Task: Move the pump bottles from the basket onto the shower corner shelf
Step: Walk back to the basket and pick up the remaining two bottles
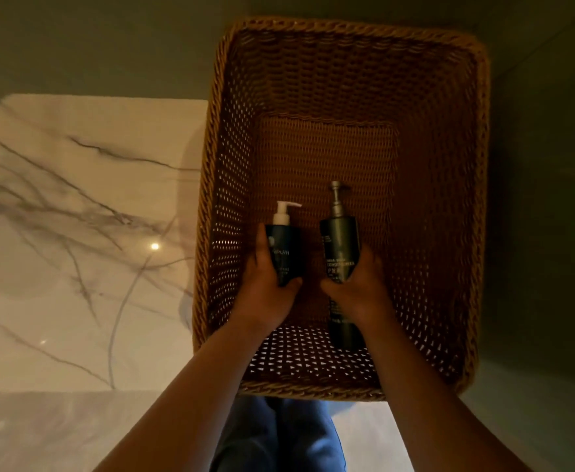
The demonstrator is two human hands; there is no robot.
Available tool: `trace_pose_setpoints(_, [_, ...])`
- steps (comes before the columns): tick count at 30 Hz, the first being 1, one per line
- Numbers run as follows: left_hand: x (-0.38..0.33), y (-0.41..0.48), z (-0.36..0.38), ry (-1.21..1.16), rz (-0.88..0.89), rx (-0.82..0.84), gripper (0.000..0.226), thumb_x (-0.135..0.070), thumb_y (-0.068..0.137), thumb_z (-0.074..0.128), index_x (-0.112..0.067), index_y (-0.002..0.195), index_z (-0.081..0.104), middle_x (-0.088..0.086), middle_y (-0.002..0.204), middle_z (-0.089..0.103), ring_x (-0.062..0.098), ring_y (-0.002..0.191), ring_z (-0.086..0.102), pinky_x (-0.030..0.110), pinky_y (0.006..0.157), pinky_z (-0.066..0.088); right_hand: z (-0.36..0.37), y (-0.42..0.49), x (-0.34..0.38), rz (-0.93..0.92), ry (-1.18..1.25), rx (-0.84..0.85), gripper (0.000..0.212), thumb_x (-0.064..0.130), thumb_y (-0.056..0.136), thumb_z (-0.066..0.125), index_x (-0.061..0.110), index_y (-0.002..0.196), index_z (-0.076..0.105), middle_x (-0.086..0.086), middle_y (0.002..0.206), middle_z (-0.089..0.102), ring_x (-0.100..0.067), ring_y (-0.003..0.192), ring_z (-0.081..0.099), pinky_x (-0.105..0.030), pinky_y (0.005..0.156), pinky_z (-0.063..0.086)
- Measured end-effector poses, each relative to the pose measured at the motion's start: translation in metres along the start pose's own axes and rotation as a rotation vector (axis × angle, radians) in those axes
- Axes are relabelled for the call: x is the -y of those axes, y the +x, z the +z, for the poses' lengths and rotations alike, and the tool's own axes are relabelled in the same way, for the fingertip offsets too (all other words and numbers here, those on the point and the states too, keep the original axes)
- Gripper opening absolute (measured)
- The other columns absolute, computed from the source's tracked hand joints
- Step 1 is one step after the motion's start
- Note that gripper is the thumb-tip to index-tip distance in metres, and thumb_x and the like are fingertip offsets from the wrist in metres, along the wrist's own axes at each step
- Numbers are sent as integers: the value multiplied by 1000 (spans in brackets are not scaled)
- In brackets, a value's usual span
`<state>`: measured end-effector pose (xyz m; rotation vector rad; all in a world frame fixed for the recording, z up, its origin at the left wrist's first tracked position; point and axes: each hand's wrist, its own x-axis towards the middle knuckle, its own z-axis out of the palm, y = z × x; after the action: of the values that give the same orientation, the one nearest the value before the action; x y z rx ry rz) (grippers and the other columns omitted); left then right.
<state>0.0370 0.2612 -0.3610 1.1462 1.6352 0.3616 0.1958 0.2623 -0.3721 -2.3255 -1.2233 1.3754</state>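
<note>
Head cam, looking pretty much straight down. Both your arms reach into the brown rectangular woven wicker basket, and each hand has its own bottle.

Your left hand is wrapped round the lower half of the short dark bottle with the white pump — thumb up its left side, fingertips curling round the bottom right edge. Your right hand grips the taller dark grey bottle with the grey pump around its middle, so the base sticks out below your wrist and the label with "CONDITIONER" on it shows just above your fingers.

The two bottles sit side by side, close but not touching, with both pump heads pointing away from you. They're over the near half of the basket, inside its walls. I honestly can't tell whether they're resting on the woven bottom or held a bit above it.

Outside the basket, on your left, there's white marble tile with grey veins and a small bright light reflection on it. A dark grey surface runs along the right side and the far end. Your legs in blue jeans show between your forearms, just below the basket's near rim.

The lighting's dim, so the smaller label text is unreadable.
</note>
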Motion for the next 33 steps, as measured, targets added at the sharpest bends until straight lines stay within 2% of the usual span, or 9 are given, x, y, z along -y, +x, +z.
trace_pose_setpoints(8, [-69,-76,-47,-209,100,-45,107,-16,79,70,-52,141,-8,-2,145,32,16,128,38,50,100,41,-71,-78,56,-188,154,5,74,19,62,78,24,127,43,-9,113,52,-24,96,57,-47,79,54])
trace_pose_setpoints(10, [-85,-99,-62,-232,171,-46,106,-15,80,70,-49,142,-8,-6,144,31,6,124,39,39,97,45,-90,-104,68,-250,195,15,70,18,62,78,31,122,45,-6,113,52,-18,93,58,-36,70,54])
trace_pose_setpoints(12, [-101,-127,-77,-257,226,-33,104,-15,81,69,-49,141,-8,-17,135,35,-10,110,45,18,80,49,-106,-134,76,-282,230,33,70,16,63,78,42,116,42,0,113,52,-8,90,57,-20,63,46])
trace_pose_setpoints(14, [-112,-155,-92,-329,275,-24,103,-9,81,69,-50,141,-3,-21,130,37,-14,105,49,11,67,50,-119,-161,80,-297,270,38,73,14,63,79,50,114,41,3,113,53,-6,90,58,-18,64,45])
trace_pose_setpoints(19, [-124,-213,-117,-379,336,18,99,-10,81,70,-66,130,5,-37,127,41,-9,115,48,13,79,48,-132,-222,80,-279,326,16,74,18,60,80,63,103,41,7,107,60,-11,93,62,-30,72,51])
trace_pose_setpoints(21, [-128,-230,-126,-363,349,50,100,-18,80,71,-68,131,2,-32,136,38,-5,123,43,24,94,45,-132,-245,82,-261,349,-5,73,22,58,80,66,102,41,9,106,61,-11,93,62,-34,75,52])
trace_pose_setpoints(23, [-131,-244,-136,-342,359,89,101,-25,78,73,-66,134,-1,-23,144,33,-2,127,40,32,101,40,-130,-267,84,-252,348,-30,71,26,57,80,63,105,42,10,106,61,-11,94,63,-38,78,54])
trace_pose_setpoints(29, [-135,-283,-173,-216,472,189,100,-31,78,72,-66,133,-4,-27,145,27,-11,124,36,20,96,38,-114,-344,100,-271,366,-160,68,32,57,76,54,112,43,10,98,65,-6,87,65,-32,74,55])
trace_pose_setpoints(33, [-130,-309,-201,-146,566,283,98,-34,78,72,-73,127,-5,-42,131,26,-23,111,38,13,80,39,-82,-402,103,-280,369,-353,78,40,52,72,39,124,42,8,106,60,-8,94,61,-35,79,55])
